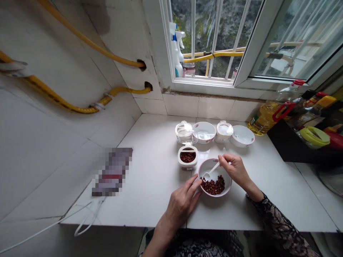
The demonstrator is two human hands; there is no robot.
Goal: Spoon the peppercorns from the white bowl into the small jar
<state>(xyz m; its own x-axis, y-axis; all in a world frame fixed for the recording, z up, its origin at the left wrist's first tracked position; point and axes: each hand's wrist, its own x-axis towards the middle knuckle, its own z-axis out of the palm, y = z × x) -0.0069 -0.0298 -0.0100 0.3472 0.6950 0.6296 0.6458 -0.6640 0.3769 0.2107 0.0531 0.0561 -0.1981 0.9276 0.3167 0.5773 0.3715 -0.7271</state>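
Observation:
In the head view, a white bowl [229, 185] with a pink rim stands near the front of the counter, with reddish-brown peppercorn-like pieces [214, 186] in its bottom. My left hand [182, 201] holds the bowl's left side, fingers at the rim. Between the closed thumb and fingers of my right hand [235, 170] is the handle of a small white spoon [213, 169]; its head dips into the bowl beside the pieces. Just behind and left stands an open seasoning jar [188, 165] with similar dark red pieces inside.
Along the back sit a lidded jar [224, 131], another jar with its lid raised [182, 132], and white bowls [204, 132] [243, 136]. An oil bottle [264, 116] and a black condiment rack [286, 146] stand right. A pixelated object [114, 173] with a white cord lies left.

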